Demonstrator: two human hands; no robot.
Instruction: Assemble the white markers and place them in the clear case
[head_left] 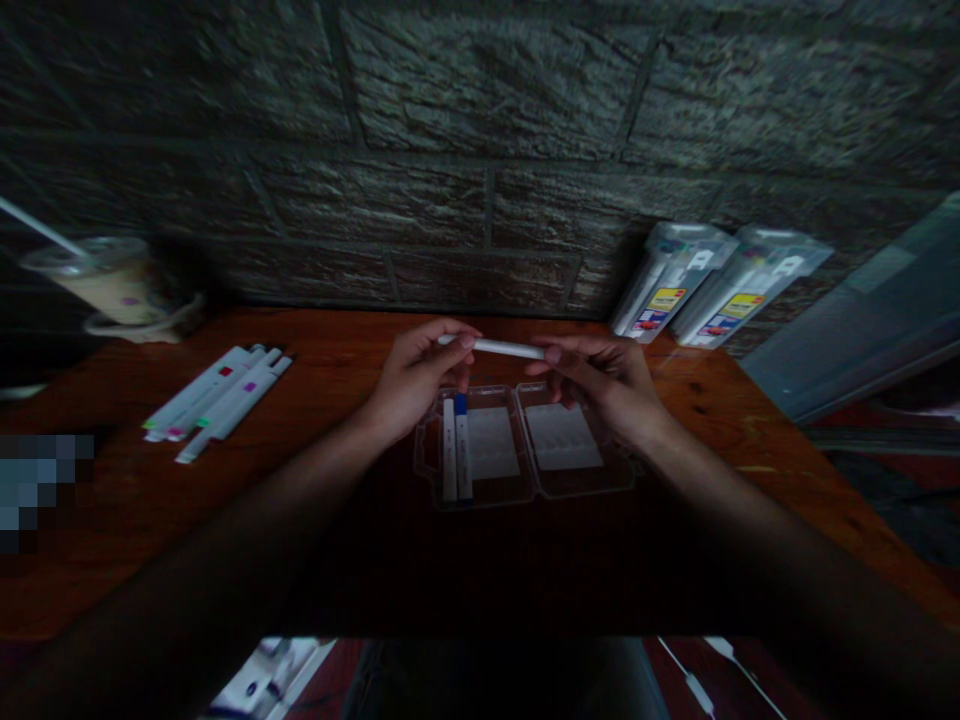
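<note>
Between my two hands a white marker (510, 348) is held nearly level above the table. My left hand (420, 372) pinches its left end with thumb and fingers. Its right end is gripped by the thumb and fingers of my right hand (604, 378). Just below lies an opened clear plastic case (535, 490), hinged in the middle. Two markers rest side by side in its left half: a white one (449, 450) and one with a blue cap (461, 408). Pale rectangular panels show in both halves.
Several white markers (217, 395) with coloured marks lie in a pile on the wooden table (337, 345) at left. A drink cup with a straw (112, 280) stands behind them. Two clear marker boxes (664, 285) stand at right by the stone wall (487, 100).
</note>
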